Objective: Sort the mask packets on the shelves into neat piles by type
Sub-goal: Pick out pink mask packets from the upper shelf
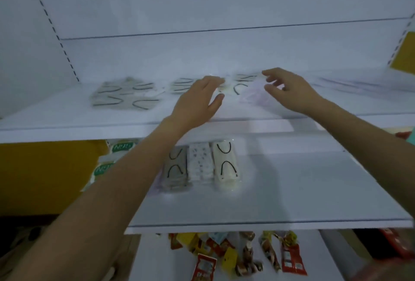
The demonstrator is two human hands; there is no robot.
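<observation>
Nearest me, on the lowest shelf, lies a jumble of red and yellow snack packets. On the middle shelf three mask packets lie side by side: a grey packet, a dotted packet and a white packet with black loops. Green-labelled packets sit left of my forearm. On the upper shelf, my left hand reaches flat, fingers straight and relaxed, holding nothing, its tips by a clear packet. My right hand hangs with fingers spread and loosely bent over a lilac packet; I cannot tell whether it touches. Further left lie a small grey pile and a large grey pile.
</observation>
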